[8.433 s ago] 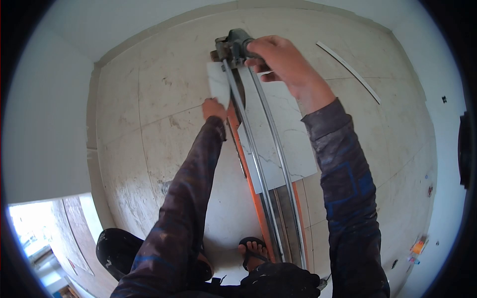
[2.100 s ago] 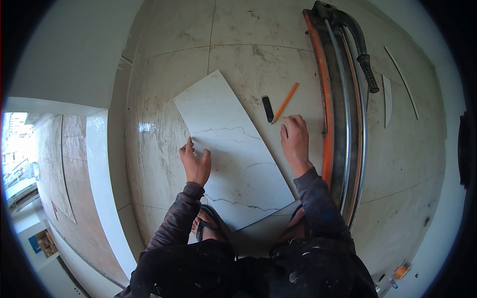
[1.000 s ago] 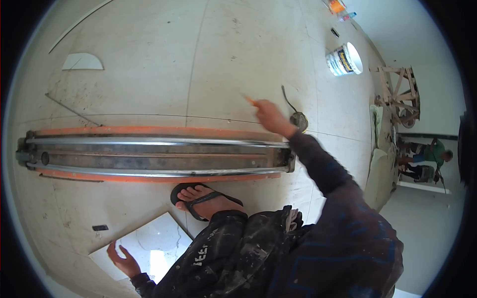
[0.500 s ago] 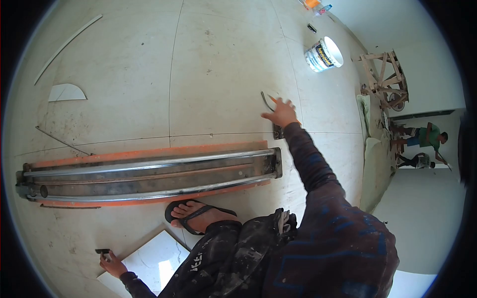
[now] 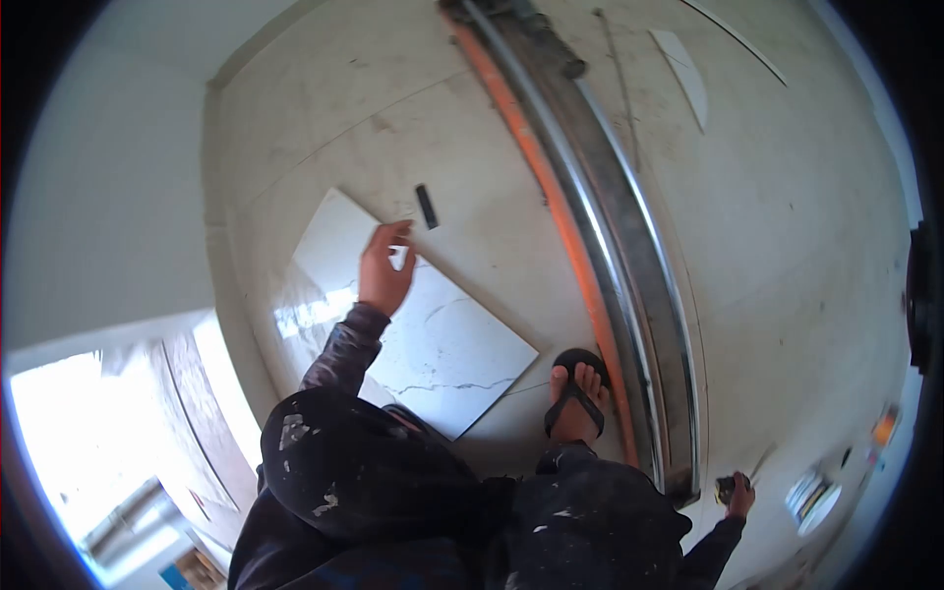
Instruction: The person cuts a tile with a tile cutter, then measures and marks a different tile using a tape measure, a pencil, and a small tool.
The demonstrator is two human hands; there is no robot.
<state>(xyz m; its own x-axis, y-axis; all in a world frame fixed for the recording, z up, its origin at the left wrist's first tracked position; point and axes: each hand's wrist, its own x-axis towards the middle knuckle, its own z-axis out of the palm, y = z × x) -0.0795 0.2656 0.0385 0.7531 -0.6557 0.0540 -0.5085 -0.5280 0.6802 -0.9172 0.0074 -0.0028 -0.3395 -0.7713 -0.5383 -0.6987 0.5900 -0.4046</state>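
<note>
My left hand [image 5: 386, 270] hovers over a white marble-look tile [image 5: 457, 339], thumb and fingers apart, with nothing held. A small black rectangular bar [image 5: 426, 206] lies on the floor just beyond its fingertips. Far to the right, my right hand [image 5: 740, 500] grips a black and yellow tape measure [image 5: 726, 490] near the floor. Between the hands stretches a long tile cutter [image 5: 590, 236] with an orange base and two shiny rails. My sandalled foot [image 5: 575, 403] is beside it.
Off-cut tile [image 5: 681, 74] and thin strips lie beyond the cutter. A white bucket [image 5: 812, 501] and an orange item [image 5: 886, 425] are at the lower right. A wall [image 5: 98, 216] rises on the left, above a bright opening [image 5: 59, 413].
My view has swung toward the tile and left wall. The left hand has let go of the black bar. My right hand, earlier open and reaching, is now closed on the tape measure.
</note>
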